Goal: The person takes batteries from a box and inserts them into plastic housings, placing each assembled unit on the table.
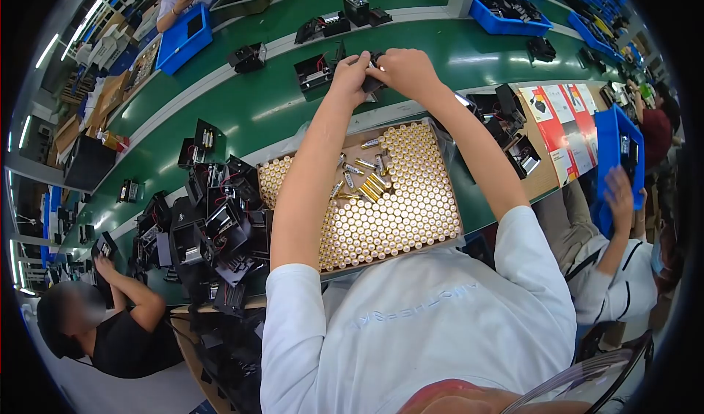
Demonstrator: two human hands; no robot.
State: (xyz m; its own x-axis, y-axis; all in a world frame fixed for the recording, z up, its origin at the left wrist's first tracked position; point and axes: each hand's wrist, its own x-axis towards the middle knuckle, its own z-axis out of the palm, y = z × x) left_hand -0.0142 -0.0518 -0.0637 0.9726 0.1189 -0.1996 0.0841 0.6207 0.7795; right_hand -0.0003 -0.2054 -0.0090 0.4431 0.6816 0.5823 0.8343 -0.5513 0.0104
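Note:
At the far reach of my arms, over the green bench, both hands are closed on a small black plastic case (375,82). My left hand (350,78) grips its left side, and my right hand (408,72) curls over its right side; the fingers hide much of it. Just left of my left hand sits an open black case (315,73) with red wires and metal inside. Below my forearms lies a shallow box (456,227) packed with upright batteries (396,220). Several loose batteries (367,176) lie on their sides in a gap among them.
Black cases are heaped (220,216) left of the box. More stand along the green conveyor (279,110). Right are open black cases (522,154), red-and-white printed sheets (561,128) and a blue bin (623,150). Co-workers sit on both sides; another is across the line.

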